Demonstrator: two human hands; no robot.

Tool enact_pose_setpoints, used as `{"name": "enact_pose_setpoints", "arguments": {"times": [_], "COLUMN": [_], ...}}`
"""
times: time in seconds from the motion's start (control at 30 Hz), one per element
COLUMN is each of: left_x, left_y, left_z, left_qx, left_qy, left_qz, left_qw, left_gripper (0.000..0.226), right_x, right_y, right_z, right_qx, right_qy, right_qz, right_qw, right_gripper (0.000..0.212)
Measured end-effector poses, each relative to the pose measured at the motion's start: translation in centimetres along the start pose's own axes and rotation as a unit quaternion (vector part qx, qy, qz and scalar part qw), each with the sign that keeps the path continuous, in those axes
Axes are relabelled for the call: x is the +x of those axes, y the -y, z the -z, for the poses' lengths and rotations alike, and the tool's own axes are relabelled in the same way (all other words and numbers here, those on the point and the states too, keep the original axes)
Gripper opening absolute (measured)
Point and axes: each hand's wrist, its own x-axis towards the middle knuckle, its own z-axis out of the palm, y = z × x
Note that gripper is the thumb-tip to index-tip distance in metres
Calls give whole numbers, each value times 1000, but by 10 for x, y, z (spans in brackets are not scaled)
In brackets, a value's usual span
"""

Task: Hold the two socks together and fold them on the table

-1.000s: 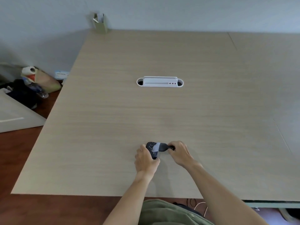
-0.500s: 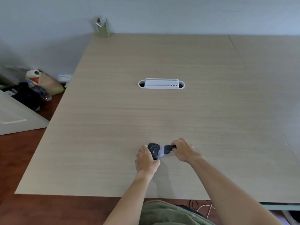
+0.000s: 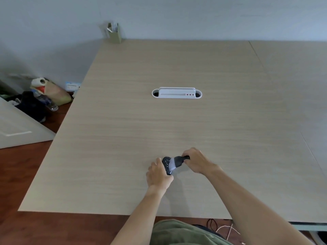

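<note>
Person's at the near edge of the table (image 3: 177, 121) w/ both hands on a small dark sock (image 3: 170, 164), which sits just above the tabletop near the front, roughly centre. Left hand (image 3: 159, 175) has its fingers curled round the speckled black end; right hand (image 3: 195, 162) pinches the other end, a dark bunched tip. Between them a pale grey band shows, so the cloth looks stretched or part-rolled. My guess: folding/rolling is under way but not finished, since the piece isn't yet a tidy bundle & neither hand has let go; tucking and setting down look left to do. Sock looks soft, thin knit, black w/ tiny white flecks. Table is pale wood-grain laminate, smooth, matte, w/ a seam toward the right. Mid-table there's a white plastic cable port (image 3: 177, 93), long oval, hole at each end, three red dots. Far corner: a small olive box-shaped pen holder (image 3: 114, 35)
</note>
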Motion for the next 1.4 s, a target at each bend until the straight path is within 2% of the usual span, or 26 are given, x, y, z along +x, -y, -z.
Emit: {"name": "enact_pose_setpoints", "arguments": {"times": [0.07,0.17,0.33,0.43,0.53,0.73,0.83,0.93,1.1,1.17,1.3,1.4], "left_x": [0,1,1,1,1,-1,0,1,-1,0,1,2], "left_y": [1,3,4,3,4,3,4,5,5,4,6,6], "left_z": [1,3,3,4,4,5,5,6,7,8,9,9], "left_qx": [3,14,40,45,50,51,52,55,69,75,88,92], "left_qy": [0,7,13,17,20,22,23,23,27,30,28,29], "left_qz": [-6,-22,-30,-36,-41,-35,-41,-50,-56,-62,-84,-85], "left_qw": [1000,1000,999,998,998,998,998,997,996,995,992,992], "left_gripper": [50,52,51,53,56,49,52,59,55,55,62,60], "right_x": [-3,-5,1,-2,-4,0,-1,-2,5,6,4,7], "right_y": [4,-2,-6,-3,-9,5,4,-4,2,4,-2,-3], "right_z": [-5,-6,-2,-6,0,-3,-9,-4,0,-4,-3,2], "right_qx": [-9,-79,2,-70,-168,-36,-78,-155,-94,-106,-184,-176], "right_qy": [10,-11,-20,4,-2,-4,14,0,-15,-5,-10,-27], "right_qz": [17,-16,-14,-21,-53,-11,-10,-25,7,26,6,9], "right_qw": [1000,997,1000,997,984,999,997,988,995,994,983,984], "right_gripper": [25,31,22,25,29,29,30,29,30,30,30,32]}}
